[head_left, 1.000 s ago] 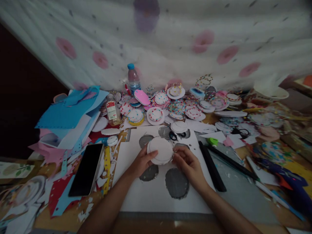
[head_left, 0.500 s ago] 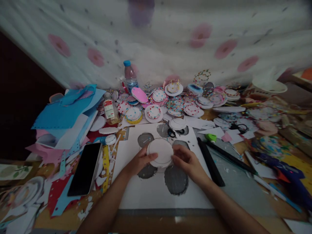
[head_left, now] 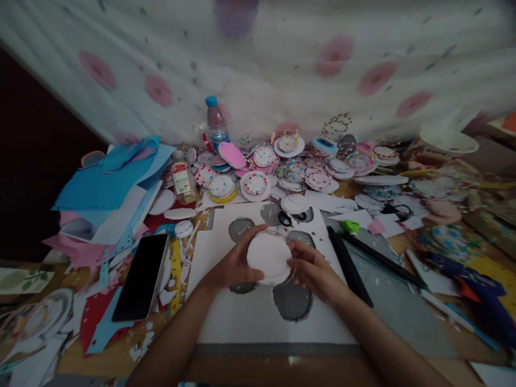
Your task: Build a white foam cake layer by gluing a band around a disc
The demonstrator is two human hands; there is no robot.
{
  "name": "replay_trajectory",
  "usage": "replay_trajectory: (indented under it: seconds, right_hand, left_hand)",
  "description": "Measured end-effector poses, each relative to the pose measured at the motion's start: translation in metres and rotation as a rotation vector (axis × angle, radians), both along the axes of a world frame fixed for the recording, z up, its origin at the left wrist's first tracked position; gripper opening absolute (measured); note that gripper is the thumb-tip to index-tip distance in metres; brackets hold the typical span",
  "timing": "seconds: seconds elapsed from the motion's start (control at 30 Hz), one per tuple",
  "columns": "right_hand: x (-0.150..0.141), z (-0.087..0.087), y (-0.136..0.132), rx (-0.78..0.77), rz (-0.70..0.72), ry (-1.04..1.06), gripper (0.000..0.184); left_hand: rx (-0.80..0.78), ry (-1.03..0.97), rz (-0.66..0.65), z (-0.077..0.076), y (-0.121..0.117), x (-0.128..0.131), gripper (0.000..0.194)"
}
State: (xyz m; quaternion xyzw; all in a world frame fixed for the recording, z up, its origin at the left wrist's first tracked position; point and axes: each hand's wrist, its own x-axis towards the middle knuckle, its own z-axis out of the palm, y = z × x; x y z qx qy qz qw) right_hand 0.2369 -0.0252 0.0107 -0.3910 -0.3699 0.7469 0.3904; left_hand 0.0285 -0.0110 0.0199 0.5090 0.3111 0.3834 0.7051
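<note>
A round white disc (head_left: 269, 255) is held between my hands above a white sheet (head_left: 226, 328) with several round holes cut in it. My left hand (head_left: 236, 263) is closed around the disc's left side, thumb along the lower edge and fingers curving over the upper left. At its right edge, my right hand (head_left: 312, 267) has its fingertips pinched. A thin, pale ring or loop appears around the disc's rim; whether the right fingertips grip the ring, the disc or both is hard to see. Dark scissors (head_left: 285, 219) lie just beyond, at the sheet's far edge.
Decorated paper discs (head_left: 255, 185) pile up behind the sheet, beside a water bottle (head_left: 216, 123) and a glue bottle (head_left: 183, 180). A phone (head_left: 141, 277) and scraps lie left. Right are a black bar-shaped tool (head_left: 349, 266), a green-tipped one (head_left: 350, 227) and a blue glue gun (head_left: 467, 274).
The thin loop that lay over the disc's face now sits out around its rim. My left fingers have spread further up around the disc, and both hands have shifted slightly right.
</note>
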Motion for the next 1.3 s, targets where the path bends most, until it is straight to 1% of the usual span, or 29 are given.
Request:
replay_trajectory:
  seconds: [0.07, 0.13, 0.23, 0.37, 0.47, 0.67, 0.93, 1.13, 1.23, 1.3]
  right_hand:
    - [0.000, 0.001, 0.000, -0.034, -0.005, 0.007, 0.023]
    - [0.001, 0.000, 0.000, -0.046, -0.004, 0.016, 0.023]
    - [0.001, -0.004, -0.001, -0.006, -0.003, 0.005, 0.024]
    - [0.002, -0.008, -0.001, 0.022, -0.009, -0.026, 0.023]
    - [0.002, -0.009, 0.000, 0.018, -0.024, -0.029, 0.020]
    - [0.001, -0.011, 0.002, 0.007, -0.060, -0.038, 0.022]
    - [0.000, -0.007, 0.000, -0.003, -0.061, -0.046, 0.024]
    - [0.000, -0.008, 0.001, 0.007, -0.052, -0.071, 0.025]
    - [-0.001, -0.009, 0.000, 0.013, -0.061, -0.070, 0.024]
    - [-0.001, -0.010, 0.000, 0.029, -0.076, -0.065, 0.022]
  left_hand:
    - [0.060, -0.009, 0.016, -0.001, 0.002, 0.001, 0.098]
    - [0.103, -0.022, 0.013, -0.005, 0.004, 0.000, 0.097]
    - [0.160, -0.031, -0.019, -0.010, 0.006, -0.001, 0.093]
    - [0.194, -0.005, -0.045, -0.009, 0.006, -0.001, 0.092]
    - [0.206, 0.040, -0.040, -0.007, 0.005, 0.000, 0.094]
    - [0.306, 0.203, -0.052, -0.004, 0.003, 0.000, 0.093]
    - [0.339, 0.311, -0.061, -0.006, 0.002, 0.000, 0.091]
    - [0.366, 0.341, -0.081, -0.004, 0.002, 0.000, 0.094]
    - [0.342, 0.310, -0.081, -0.004, 0.001, -0.001, 0.097]
    - [0.284, 0.234, -0.086, -0.004, 0.001, -0.001, 0.087]
